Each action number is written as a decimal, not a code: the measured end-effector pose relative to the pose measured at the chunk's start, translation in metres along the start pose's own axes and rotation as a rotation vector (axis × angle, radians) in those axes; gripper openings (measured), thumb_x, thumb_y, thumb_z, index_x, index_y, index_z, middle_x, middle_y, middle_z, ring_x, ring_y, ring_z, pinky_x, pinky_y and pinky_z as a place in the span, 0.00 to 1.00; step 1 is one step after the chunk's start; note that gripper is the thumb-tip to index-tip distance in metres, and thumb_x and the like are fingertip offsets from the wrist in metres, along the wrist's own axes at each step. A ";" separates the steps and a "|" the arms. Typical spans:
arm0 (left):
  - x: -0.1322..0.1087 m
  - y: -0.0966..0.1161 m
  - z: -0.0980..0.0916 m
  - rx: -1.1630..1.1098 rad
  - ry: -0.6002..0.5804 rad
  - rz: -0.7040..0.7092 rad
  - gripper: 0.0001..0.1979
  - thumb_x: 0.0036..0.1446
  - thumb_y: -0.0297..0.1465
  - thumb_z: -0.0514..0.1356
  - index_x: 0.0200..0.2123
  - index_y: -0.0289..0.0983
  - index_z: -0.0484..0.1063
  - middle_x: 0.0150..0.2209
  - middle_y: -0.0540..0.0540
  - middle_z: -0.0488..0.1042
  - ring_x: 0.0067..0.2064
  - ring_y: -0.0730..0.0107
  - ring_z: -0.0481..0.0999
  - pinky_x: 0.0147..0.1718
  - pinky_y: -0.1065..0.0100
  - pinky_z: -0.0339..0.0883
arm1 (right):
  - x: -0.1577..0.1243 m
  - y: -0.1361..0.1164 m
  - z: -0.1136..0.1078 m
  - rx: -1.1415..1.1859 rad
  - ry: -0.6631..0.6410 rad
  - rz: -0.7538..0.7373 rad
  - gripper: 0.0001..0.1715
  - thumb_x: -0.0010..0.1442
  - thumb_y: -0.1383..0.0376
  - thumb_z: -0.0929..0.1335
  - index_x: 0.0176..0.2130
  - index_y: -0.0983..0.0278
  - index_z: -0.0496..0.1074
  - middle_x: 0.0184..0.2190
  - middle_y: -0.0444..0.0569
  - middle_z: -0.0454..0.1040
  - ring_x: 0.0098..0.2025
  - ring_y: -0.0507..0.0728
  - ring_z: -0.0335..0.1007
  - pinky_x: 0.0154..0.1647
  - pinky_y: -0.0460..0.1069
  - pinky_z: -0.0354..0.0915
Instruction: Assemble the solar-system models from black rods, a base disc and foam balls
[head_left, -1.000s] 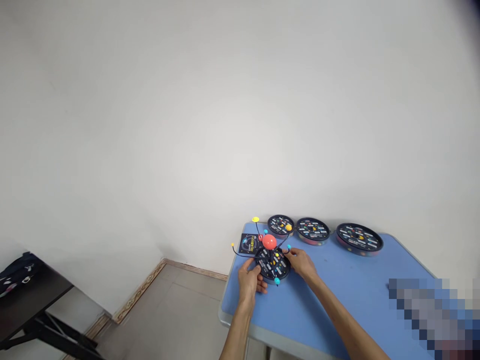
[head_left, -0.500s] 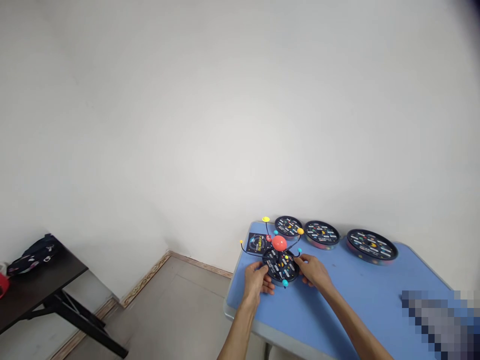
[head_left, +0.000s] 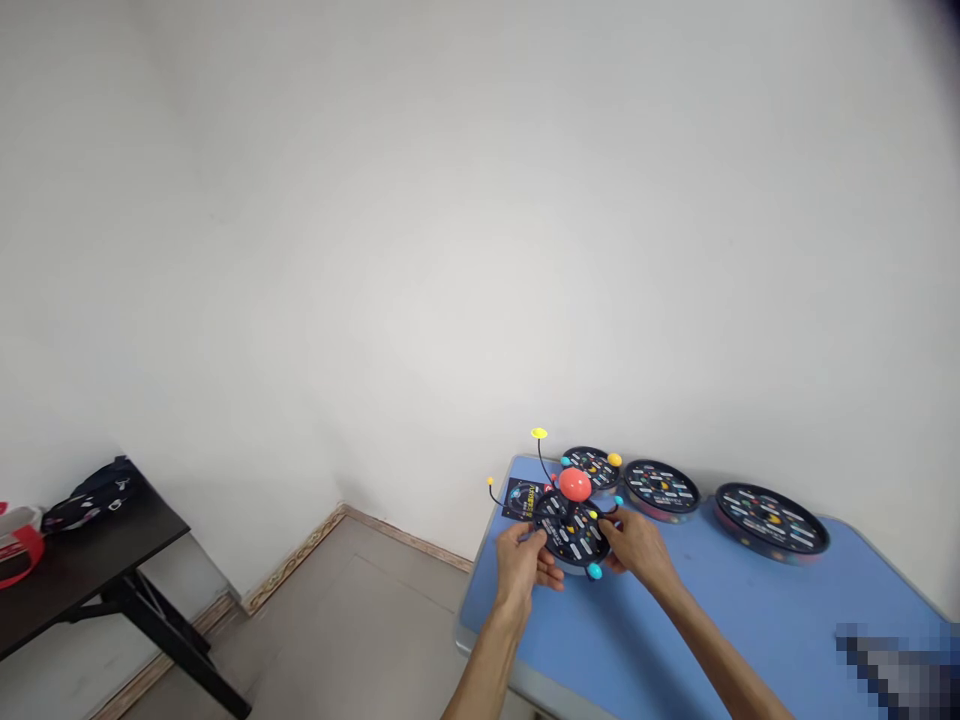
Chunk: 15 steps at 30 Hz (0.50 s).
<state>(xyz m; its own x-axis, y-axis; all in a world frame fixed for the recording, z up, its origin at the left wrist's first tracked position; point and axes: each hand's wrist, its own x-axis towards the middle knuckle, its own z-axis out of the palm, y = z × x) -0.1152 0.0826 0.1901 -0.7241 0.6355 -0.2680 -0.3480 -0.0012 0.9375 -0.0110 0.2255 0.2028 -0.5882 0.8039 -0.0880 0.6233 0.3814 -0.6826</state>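
A solar-system model stands on a round black base (head_left: 576, 540), with a red ball (head_left: 575, 484) in the middle and small coloured balls on thin black arms. My left hand (head_left: 525, 563) grips the base's left edge, fingers curled under it. My right hand (head_left: 639, 549) grips its right edge. The base looks tilted and slightly raised above the blue table (head_left: 697, 620). A yellow ball (head_left: 538, 433) on a curved arm sticks up at the back, and a teal ball (head_left: 594, 571) hangs at the front.
Three more round black discs (head_left: 661, 485) (head_left: 771, 517) (head_left: 592, 464) lie along the table's back edge by the white wall. A dark booklet (head_left: 522, 496) lies behind the model. A black side table (head_left: 90, 570) with a bag stands at the left, across bare floor.
The view has swung left and slightly up. The model and both hands have stayed together; the base now looks a little lifted and tilted.
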 end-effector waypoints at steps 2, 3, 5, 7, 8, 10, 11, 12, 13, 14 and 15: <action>0.009 0.008 -0.003 0.004 0.009 0.012 0.12 0.53 0.33 0.64 0.38 0.32 0.70 0.13 0.54 0.67 0.15 0.68 0.73 0.13 0.73 0.66 | 0.011 -0.008 0.001 -0.021 -0.018 -0.020 0.13 0.68 0.64 0.63 0.38 0.66 0.75 0.22 0.43 0.77 0.27 0.54 0.76 0.34 0.49 0.69; 0.015 0.012 -0.005 0.008 0.015 0.015 0.11 0.53 0.33 0.64 0.36 0.32 0.70 0.13 0.54 0.67 0.15 0.68 0.73 0.13 0.73 0.66 | 0.017 -0.013 0.002 -0.031 -0.028 -0.032 0.12 0.68 0.61 0.64 0.40 0.66 0.75 0.28 0.44 0.78 0.30 0.54 0.76 0.36 0.51 0.71; 0.028 0.020 -0.009 0.021 0.026 0.017 0.09 0.53 0.32 0.64 0.33 0.33 0.70 0.12 0.54 0.67 0.14 0.67 0.72 0.12 0.72 0.66 | 0.030 -0.022 0.006 -0.047 -0.046 -0.056 0.14 0.66 0.58 0.67 0.46 0.65 0.73 0.41 0.48 0.77 0.37 0.54 0.76 0.40 0.54 0.73; 0.042 0.027 -0.014 0.035 0.038 0.020 0.07 0.53 0.31 0.63 0.30 0.33 0.69 0.12 0.53 0.67 0.14 0.67 0.72 0.12 0.72 0.66 | 0.042 -0.031 0.013 -0.065 -0.052 -0.078 0.16 0.66 0.59 0.67 0.50 0.64 0.72 0.48 0.50 0.75 0.42 0.56 0.75 0.43 0.56 0.73; 0.049 0.030 -0.017 0.043 0.044 0.022 0.06 0.53 0.30 0.63 0.30 0.33 0.69 0.12 0.53 0.67 0.14 0.67 0.73 0.12 0.72 0.66 | 0.048 -0.035 0.016 -0.076 -0.050 -0.087 0.16 0.66 0.59 0.67 0.51 0.64 0.71 0.49 0.51 0.74 0.44 0.57 0.74 0.44 0.56 0.73; 0.062 0.036 -0.021 0.058 0.061 0.026 0.04 0.54 0.28 0.62 0.30 0.33 0.69 0.12 0.53 0.67 0.14 0.66 0.73 0.12 0.72 0.66 | 0.059 -0.044 0.023 -0.099 -0.040 -0.101 0.17 0.66 0.59 0.68 0.52 0.64 0.70 0.51 0.52 0.73 0.46 0.58 0.74 0.45 0.58 0.72; 0.067 0.038 -0.024 0.066 0.070 0.027 0.03 0.54 0.27 0.61 0.30 0.33 0.69 0.11 0.53 0.67 0.14 0.66 0.73 0.12 0.72 0.66 | 0.064 -0.048 0.027 -0.111 -0.035 -0.106 0.18 0.66 0.59 0.68 0.53 0.64 0.70 0.51 0.52 0.73 0.46 0.59 0.74 0.46 0.58 0.72; 0.073 0.040 -0.026 0.074 0.079 0.025 0.02 0.55 0.27 0.60 0.31 0.33 0.69 0.11 0.54 0.66 0.14 0.67 0.73 0.12 0.72 0.66 | 0.068 -0.052 0.030 -0.125 -0.029 -0.109 0.18 0.66 0.59 0.68 0.53 0.63 0.70 0.52 0.52 0.73 0.47 0.59 0.74 0.46 0.58 0.72; 0.078 0.040 -0.028 0.082 0.088 0.022 0.02 0.56 0.26 0.59 0.31 0.33 0.70 0.11 0.54 0.66 0.14 0.67 0.73 0.12 0.72 0.66 | 0.072 -0.056 0.033 -0.139 -0.023 -0.111 0.18 0.66 0.59 0.68 0.53 0.63 0.70 0.52 0.52 0.73 0.47 0.59 0.73 0.46 0.58 0.72; 0.082 0.040 -0.029 0.091 0.098 0.016 0.02 0.57 0.25 0.58 0.31 0.33 0.70 0.11 0.54 0.66 0.14 0.67 0.73 0.12 0.72 0.66 | 0.076 -0.059 0.035 -0.154 -0.016 -0.112 0.18 0.66 0.59 0.68 0.53 0.63 0.70 0.52 0.52 0.73 0.47 0.59 0.73 0.46 0.58 0.72; 0.087 0.039 -0.030 0.101 0.108 0.008 0.03 0.58 0.25 0.57 0.31 0.33 0.70 0.11 0.55 0.66 0.14 0.67 0.73 0.13 0.72 0.66 | 0.079 -0.062 0.038 -0.171 -0.010 -0.113 0.18 0.66 0.59 0.68 0.53 0.63 0.70 0.52 0.52 0.73 0.47 0.59 0.73 0.47 0.58 0.72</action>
<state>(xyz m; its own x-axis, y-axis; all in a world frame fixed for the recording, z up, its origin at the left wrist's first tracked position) -0.2096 0.1141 0.1969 -0.7885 0.5489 -0.2775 -0.2840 0.0752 0.9559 -0.1155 0.2488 0.2105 -0.6640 0.7473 -0.0255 0.6308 0.5414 -0.5559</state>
